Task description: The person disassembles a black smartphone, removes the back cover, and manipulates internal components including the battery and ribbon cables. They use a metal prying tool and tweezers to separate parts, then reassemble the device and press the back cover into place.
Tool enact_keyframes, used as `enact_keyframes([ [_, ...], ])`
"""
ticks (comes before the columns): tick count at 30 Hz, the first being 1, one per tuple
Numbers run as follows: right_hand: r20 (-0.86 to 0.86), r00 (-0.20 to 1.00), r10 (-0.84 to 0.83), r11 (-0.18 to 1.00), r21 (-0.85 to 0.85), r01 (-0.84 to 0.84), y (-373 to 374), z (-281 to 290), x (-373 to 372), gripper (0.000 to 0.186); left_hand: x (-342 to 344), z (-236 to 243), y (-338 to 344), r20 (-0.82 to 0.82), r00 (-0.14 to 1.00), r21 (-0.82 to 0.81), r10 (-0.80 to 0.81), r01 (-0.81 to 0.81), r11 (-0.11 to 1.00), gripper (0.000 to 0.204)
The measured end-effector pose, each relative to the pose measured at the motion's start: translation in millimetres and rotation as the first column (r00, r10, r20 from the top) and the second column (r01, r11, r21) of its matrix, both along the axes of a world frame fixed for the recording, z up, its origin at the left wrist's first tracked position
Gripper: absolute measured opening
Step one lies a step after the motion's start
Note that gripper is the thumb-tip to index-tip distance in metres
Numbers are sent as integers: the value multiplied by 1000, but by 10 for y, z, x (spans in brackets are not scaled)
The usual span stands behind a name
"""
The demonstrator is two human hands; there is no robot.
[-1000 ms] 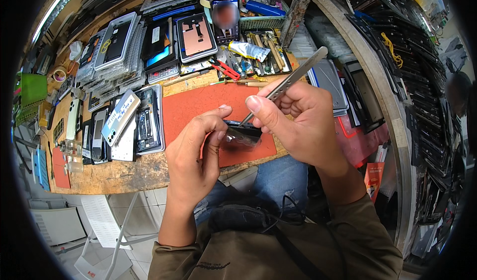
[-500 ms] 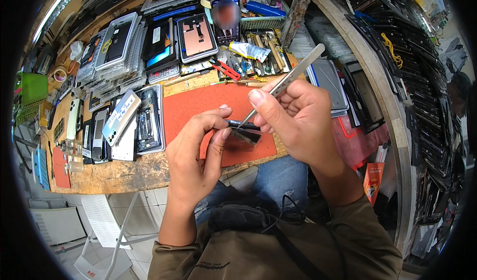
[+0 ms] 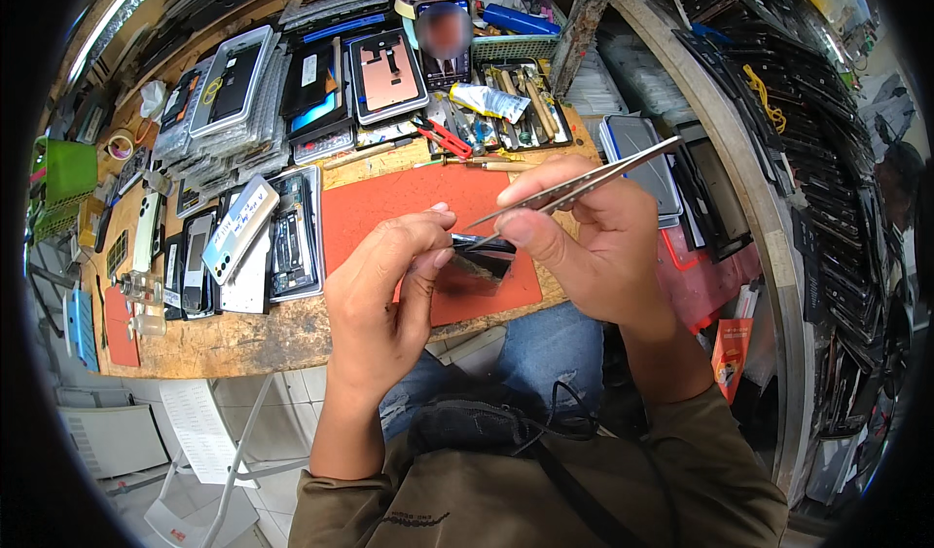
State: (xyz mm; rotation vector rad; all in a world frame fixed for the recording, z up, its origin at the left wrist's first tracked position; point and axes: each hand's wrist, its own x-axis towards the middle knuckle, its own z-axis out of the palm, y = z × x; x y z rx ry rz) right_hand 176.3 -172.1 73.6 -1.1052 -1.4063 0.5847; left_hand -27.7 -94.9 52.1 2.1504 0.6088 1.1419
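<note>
My left hand [image 3: 384, 305] pinches a small dark glossy piece [image 3: 491, 270], apparently a phone part with a see-through film, above the orange-red mat [image 3: 370, 198]. My right hand [image 3: 589, 251] holds long perforated steel tweezers [image 3: 617, 170] between thumb and fingers, with the points at the piece beside my left fingertips. Most of what the left fingers grip is hidden behind them.
A wooden bench [image 3: 253, 344] holds stacked phone trays [image 3: 224, 81], loose phones [image 3: 233, 232], a tool tray [image 3: 530, 110], red-handled cutters [image 3: 443, 137] and a green basket [image 3: 511, 42]. Dark phone parts [image 3: 827, 207] fill the rack at right, past a post [image 3: 584, 22].
The tweezers have swung flatter, their top end moving right and down, and their two arms now show spread. My right hand has turned slightly with them; my left hand is nearly still.
</note>
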Motion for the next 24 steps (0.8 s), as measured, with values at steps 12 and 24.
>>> enact_keyframes([
  [12,29,998,-52,986,162,46,86,-74,37,14,30,-39,22,43,999,-37,1,0,999,10],
  [24,79,994,-78,973,225,59,113,-83,45,13,43,-60,32,68,998,-99,-7,14,995,8],
])
